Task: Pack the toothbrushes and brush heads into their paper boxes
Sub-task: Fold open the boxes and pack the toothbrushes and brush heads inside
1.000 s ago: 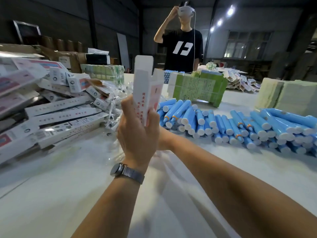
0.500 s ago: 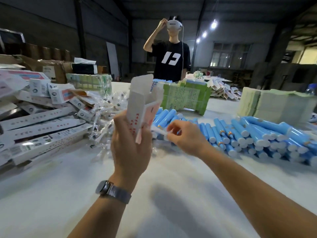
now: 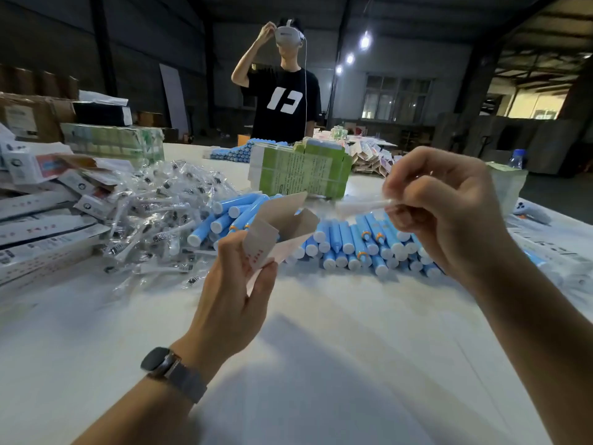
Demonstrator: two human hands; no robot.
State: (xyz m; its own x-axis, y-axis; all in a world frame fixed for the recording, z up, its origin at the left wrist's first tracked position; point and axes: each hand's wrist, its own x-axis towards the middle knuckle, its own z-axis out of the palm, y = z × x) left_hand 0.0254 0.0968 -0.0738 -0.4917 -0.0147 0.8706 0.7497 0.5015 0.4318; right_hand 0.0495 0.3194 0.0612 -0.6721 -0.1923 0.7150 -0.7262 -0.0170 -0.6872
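Two hands are working above the white tabletop in the head view, the only view given. At centre frame the left hand is gripping a small paper box by its lower end, thumb and fingers curled round it, its top flaps standing open toward the right. At right of centre the right hand is pinching a wrapped brush head, blurred, its free end pointing at the box mouth but still apart from it.

Behind them a heap of blue toothbrush handles is lying across the middle, and a pile of bagged brush heads is sitting at left.

Judging by looks, the box is thin card, light and easily crushed, so holding its edges low down seems wise. The brush head's clear wrap is probably slippery; pinching the stiff stem should steer it best.
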